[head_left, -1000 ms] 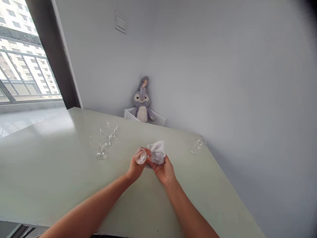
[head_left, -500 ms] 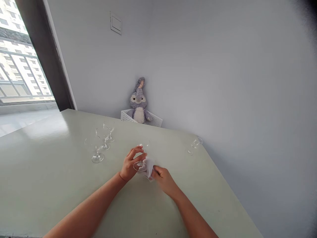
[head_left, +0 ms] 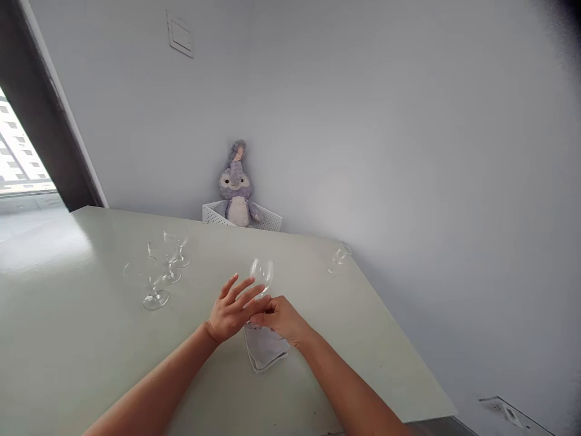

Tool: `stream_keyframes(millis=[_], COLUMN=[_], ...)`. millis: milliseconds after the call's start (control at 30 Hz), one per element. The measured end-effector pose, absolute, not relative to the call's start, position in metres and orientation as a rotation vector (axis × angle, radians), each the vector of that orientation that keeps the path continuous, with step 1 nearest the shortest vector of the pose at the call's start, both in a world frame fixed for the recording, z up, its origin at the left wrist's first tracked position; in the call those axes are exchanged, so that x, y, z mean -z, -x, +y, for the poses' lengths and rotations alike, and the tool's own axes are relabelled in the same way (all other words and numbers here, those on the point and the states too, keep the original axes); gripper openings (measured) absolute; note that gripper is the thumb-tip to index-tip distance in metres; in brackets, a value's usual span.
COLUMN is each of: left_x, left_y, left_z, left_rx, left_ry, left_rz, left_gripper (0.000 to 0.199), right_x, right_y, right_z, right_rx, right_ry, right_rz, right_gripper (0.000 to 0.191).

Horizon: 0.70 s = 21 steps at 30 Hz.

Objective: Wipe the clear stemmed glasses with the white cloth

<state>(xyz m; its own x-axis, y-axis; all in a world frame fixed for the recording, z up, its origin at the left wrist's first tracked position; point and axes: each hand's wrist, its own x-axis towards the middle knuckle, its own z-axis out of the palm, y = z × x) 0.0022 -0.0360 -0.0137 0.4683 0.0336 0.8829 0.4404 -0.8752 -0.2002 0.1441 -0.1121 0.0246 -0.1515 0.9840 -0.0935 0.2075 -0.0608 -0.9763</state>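
A clear stemmed glass stands upright near the middle of the pale green table, its stem and foot mostly hidden by my hands. My left hand is beside it with fingers spread, the fingertips against the stem area and my other hand. My right hand is closed with thumb and fingers pinched at the base of the glass. From beneath its fingers a folded white cloth hangs toward the table's front.
Several stemmed glasses stand at the left. Another glass is near the right edge. Behind the table, a plush rabbit sits in a white perforated basket against the wall.
The view has turned right. My left hand has opened out from its grip around the glass, and my right hand has come up to the glass's base. The cloth now hangs below the hands.
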Motion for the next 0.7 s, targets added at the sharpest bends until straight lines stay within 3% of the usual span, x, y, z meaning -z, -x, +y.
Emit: stream_keyframes(millis=[133,300,500,700], left_x=[0.015,0.017,0.028,0.034], left_y=[-0.003,-0.004,-0.007,-0.005], left_z=[-0.033,-0.029,-0.025,-0.019], left_rx=[1.456,1.537,1.419,1.317], left_ry=[2.278,2.324,2.505,2.575], left_rz=[-0.5,-0.693,-0.828,-0.942], left_gripper=[0.039,0.044,0.041,0.037], right_x=[-0.014,0.004,0.022,0.04], right_y=[-0.156,-0.22,-0.302,-0.325], right_z=[-0.106,-0.074,-0.041,-0.025], right_rx=[-1.216,-0.711,-0.375,-0.225], right_ry=[1.419,1.782,2.071,2.255], right_rz=[-1.386,-1.25,-1.057,-0.936], right_gripper=[0.021,0.019,0.015,0.014])
